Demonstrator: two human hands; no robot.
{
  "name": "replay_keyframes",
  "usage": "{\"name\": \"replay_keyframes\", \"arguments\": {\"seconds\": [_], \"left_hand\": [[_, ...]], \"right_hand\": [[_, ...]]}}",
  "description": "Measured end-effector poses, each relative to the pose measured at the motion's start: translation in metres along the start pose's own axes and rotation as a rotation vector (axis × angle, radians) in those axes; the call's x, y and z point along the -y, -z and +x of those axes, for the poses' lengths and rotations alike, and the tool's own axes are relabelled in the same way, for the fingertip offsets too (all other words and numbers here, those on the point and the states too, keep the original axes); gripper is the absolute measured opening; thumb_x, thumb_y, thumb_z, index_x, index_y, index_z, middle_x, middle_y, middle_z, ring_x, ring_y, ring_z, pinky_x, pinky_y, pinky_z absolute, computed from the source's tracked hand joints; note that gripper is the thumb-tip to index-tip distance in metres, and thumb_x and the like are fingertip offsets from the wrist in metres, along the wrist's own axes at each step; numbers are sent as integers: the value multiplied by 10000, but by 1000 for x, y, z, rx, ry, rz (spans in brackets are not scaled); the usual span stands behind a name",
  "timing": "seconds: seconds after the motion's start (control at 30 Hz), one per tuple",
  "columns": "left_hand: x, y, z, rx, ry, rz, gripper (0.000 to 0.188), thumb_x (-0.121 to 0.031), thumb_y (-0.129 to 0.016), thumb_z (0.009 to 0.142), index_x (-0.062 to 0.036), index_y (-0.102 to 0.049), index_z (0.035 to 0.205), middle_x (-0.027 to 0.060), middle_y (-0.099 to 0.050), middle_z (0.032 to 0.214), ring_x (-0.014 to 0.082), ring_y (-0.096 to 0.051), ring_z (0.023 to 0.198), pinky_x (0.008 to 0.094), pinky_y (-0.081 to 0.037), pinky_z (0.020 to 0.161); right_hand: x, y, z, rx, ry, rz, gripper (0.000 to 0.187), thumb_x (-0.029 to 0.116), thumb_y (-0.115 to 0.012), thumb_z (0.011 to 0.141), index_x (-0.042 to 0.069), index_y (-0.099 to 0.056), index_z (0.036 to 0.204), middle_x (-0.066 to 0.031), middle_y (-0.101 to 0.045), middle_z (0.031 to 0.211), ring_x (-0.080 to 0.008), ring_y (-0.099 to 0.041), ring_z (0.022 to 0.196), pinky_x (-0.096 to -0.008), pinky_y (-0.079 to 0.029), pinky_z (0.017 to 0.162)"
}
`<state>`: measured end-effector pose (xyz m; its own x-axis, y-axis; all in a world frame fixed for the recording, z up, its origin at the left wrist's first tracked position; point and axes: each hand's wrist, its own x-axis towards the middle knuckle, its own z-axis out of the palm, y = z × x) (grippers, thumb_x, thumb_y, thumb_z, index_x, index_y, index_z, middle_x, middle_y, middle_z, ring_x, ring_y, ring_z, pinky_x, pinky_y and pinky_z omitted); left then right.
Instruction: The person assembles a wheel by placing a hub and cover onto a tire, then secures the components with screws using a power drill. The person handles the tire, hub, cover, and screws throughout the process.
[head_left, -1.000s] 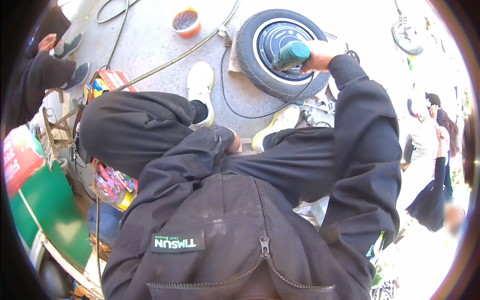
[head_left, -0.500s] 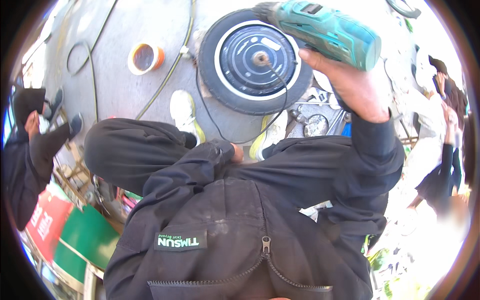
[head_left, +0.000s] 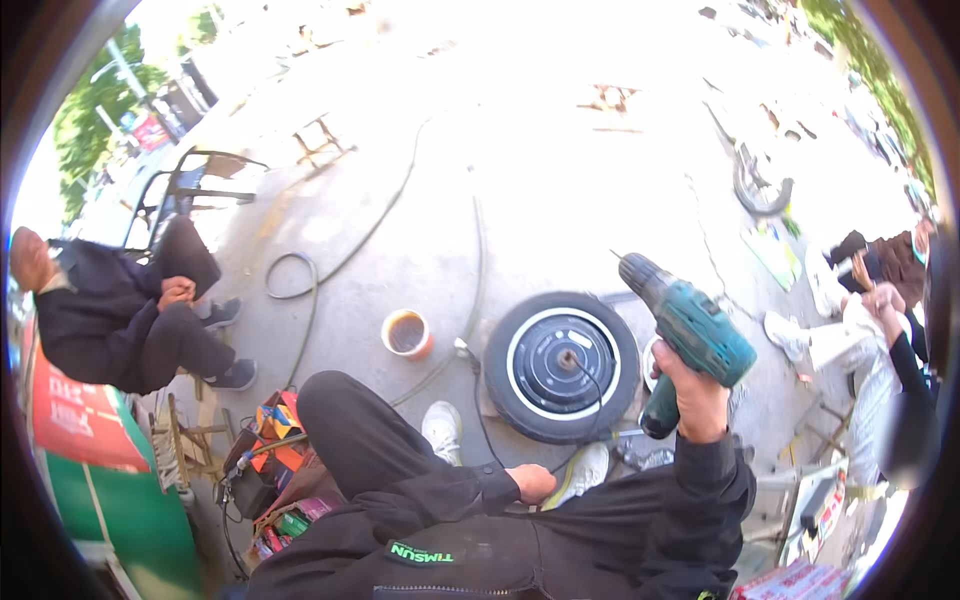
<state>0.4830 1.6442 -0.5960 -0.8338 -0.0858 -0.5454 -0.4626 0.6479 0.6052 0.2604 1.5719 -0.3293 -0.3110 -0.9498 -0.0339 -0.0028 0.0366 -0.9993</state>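
My right hand is wrapped round the grip of a teal and black cordless drill, raised to the right of the wheel. A thin bit points up and to the left from its chuck. On the ground ahead of my feet lies a wheel with a black tyre, a pale rim ring and a dark hub. From the hub's centre a black cable loops back towards me. My left hand rests low between my knees with its fingers curled, near the cable; what it holds, if anything, is hidden.
Left of the wheel stand an orange and white tub of brown liquid and a hose. Metal tools lie by my right shoe. A seated person is at the left, others at the right. Boxes stand beside my left knee.
The view has tilted up, showing more ground ahead. My right hand has swung the drill from above the wheel's far right edge to beside it, its chuck now pointing more upward.
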Motion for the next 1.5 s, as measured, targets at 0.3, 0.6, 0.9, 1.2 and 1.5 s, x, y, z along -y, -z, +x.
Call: {"name": "replay_keyframes", "arguments": {"seconds": [0.3, 0.6, 0.9, 1.2, 1.5], "left_hand": [[2, 119, -70, -603, -119, -1956, 300, -134, -416, 1018, -8, -558, 1249, 4, -540, 876, 121, -529, 750, 312, -490, 696], [23, 150, -41, -799, -433, -2090, 235, -172, -468, 1112, -40, -553, 1287, 71, -689, 1113, 105, -620, 849, 289, -536, 758], [21, 212, -6, -783, -673, -2127, 315, -305, -493, 1114, -42, -614, 1240, -37, -510, 852, 54, -435, 693, 214, -402, 594], [46, 195, -18, -972, -656, -2108, 217, -191, -515, 1104, -31, -600, 1224, 71, -654, 1098, 67, -510, 726, 227, -448, 620], [35, 181, -22, -847, -634, -2261, 256, -284, -517, 1107, -41, -585, 1144, 118, -676, 1211, 32, -479, 677, 198, -434, 599]], "right_hand": [[-25, -51, -57, -115, 65, 277, 279, 125, -771, 911, 16, -671, 1147, -50, -661, 901, -156, -618, 690, -315, -517, 644], [-72, -42, -96, -118, -90, 198, 311, 165, -766, 926, 10, -665, 1177, -24, -625, 823, -130, -598, 683, -285, -500, 642], [-77, -39, -92, -176, -122, 233, 269, 141, -749, 938, 18, -662, 1161, -36, -650, 915, -131, -601, 718, -295, -515, 653], [-70, -53, -105, -133, -157, 272, 319, 162, -778, 919, -5, -667, 1167, -55, -642, 842, -166, -625, 729, -314, -527, 680], [-98, -45, -101, -68, -254, 286, 337, 123, -770, 920, 1, -656, 1213, -78, -688, 1042, -157, -637, 760, -332, -548, 676]]}}
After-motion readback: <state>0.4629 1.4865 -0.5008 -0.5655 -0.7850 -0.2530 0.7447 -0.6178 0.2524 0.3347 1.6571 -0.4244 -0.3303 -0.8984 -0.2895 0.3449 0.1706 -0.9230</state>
